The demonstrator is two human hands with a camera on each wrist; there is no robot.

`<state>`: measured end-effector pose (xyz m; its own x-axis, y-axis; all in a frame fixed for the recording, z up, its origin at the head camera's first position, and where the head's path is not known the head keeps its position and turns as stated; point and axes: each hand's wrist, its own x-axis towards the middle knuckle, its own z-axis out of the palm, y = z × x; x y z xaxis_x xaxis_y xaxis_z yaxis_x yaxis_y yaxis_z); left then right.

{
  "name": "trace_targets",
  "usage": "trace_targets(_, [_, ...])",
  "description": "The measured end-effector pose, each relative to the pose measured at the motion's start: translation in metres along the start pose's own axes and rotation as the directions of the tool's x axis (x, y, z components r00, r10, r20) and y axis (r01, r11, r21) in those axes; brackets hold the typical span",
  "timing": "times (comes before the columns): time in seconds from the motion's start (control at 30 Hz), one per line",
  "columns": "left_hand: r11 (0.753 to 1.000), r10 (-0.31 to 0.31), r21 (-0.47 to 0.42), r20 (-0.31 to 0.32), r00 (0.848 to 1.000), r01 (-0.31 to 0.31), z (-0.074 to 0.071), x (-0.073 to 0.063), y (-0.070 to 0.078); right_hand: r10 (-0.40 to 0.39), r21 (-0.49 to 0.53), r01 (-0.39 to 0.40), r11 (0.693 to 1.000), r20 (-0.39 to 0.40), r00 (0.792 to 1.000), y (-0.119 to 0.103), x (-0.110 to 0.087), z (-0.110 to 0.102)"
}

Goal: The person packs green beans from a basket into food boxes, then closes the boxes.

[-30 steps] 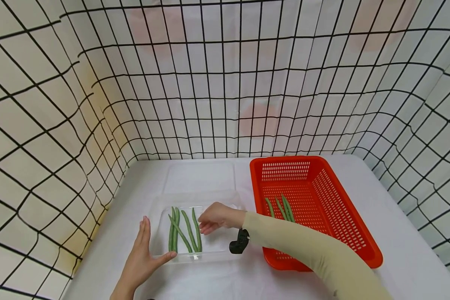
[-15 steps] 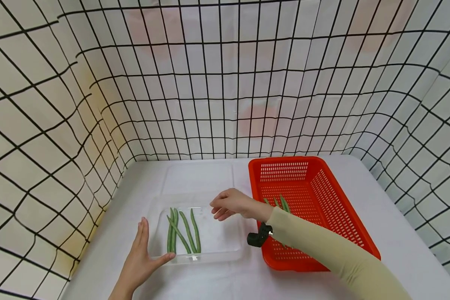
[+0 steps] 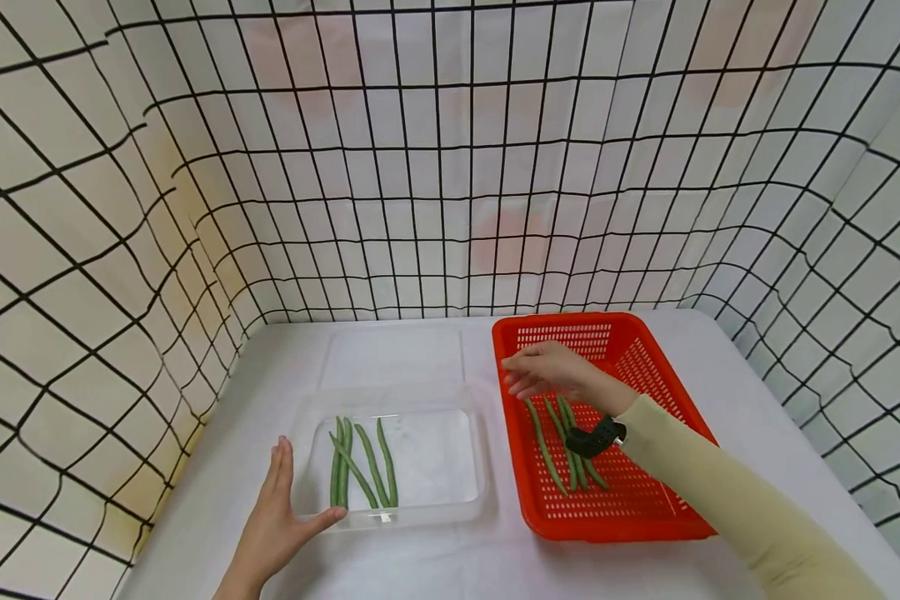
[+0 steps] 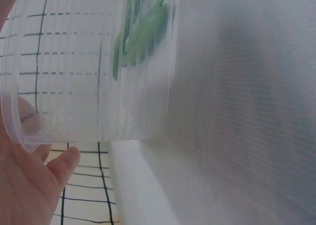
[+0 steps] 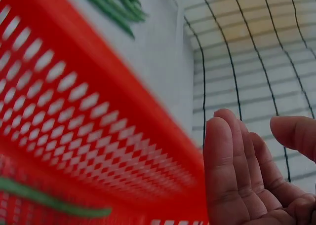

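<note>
Away from above the clear tub (image 3: 420, 515), the right hand (image 3: 543, 369) has moved to the tub's right, where it is over the left side of the red basket (image 3: 615, 529), while the left hand (image 3: 277, 504) stays beside the tub. Nearest, at the tub's front left corner, the left hand has its fingers stretched along the left side and its thumb at the near rim; its grip is spread wide, touching the tub without closing round it. Five green beans (image 3: 343, 467) lie in the left half of the tub, one of them slanting across its neighbours. Right of the tub comes the long pale sleeve (image 3: 720, 492), with a black band (image 3: 596, 437) at the wrist. The right hand's grip is loose, thumb and fingertips apart with nothing between them. Under that arm, in the basket to the tub's right, several more beans (image 3: 546, 451) lie side by side. Behind the tub, a clear flat sheet (image 3: 393, 358) lies on the white-covered desk (image 3: 390, 567). Farthest back, beyond the tub, stands a black wire grid (image 3: 439, 198).
</note>
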<state>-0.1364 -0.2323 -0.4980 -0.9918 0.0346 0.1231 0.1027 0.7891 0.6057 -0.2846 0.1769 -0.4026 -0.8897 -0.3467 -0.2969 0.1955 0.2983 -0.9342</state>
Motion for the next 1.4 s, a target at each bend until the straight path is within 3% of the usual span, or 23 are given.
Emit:
trace_targets(0.27, [1.0, -0.001, 0.002, -0.006, 1.0, 0.001, -0.002, -0.001, 0.0, 0.085, 0.031, -0.084, 0.996, -0.046, 0.995, 0.033, -0.009, -0.039])
trace_targets(0.6, [1.0, 0.002, -0.002, -0.002, 1.0, -0.002, 0.0, -0.001, -0.001, 0.175, -0.002, -0.175, 0.984, -0.075, 0.982, 0.075, -0.02, -0.067])
trace_targets(0.83, [1.0, -0.02, 0.002, 0.014, 1.0, 0.02, -0.001, 0.0, 0.001, 0.273, -0.041, -0.279, 0.959, -0.114, 0.955, 0.103, -0.021, -0.07])
trace_targets(1.1, [1.0, -0.016, 0.008, 0.009, 1.0, 0.016, 0.002, -0.001, 0.0, 0.319, -0.145, -0.343, 0.928, -0.167, 0.933, 0.117, -0.02, -0.065])
trace_targets(1.4, [1.0, -0.026, 0.017, 0.009, 1.0, 0.026, 0.0, 0.0, 0.001, 0.308, -0.217, -0.344, 0.914, -0.183, 0.934, 0.115, -0.016, -0.056])
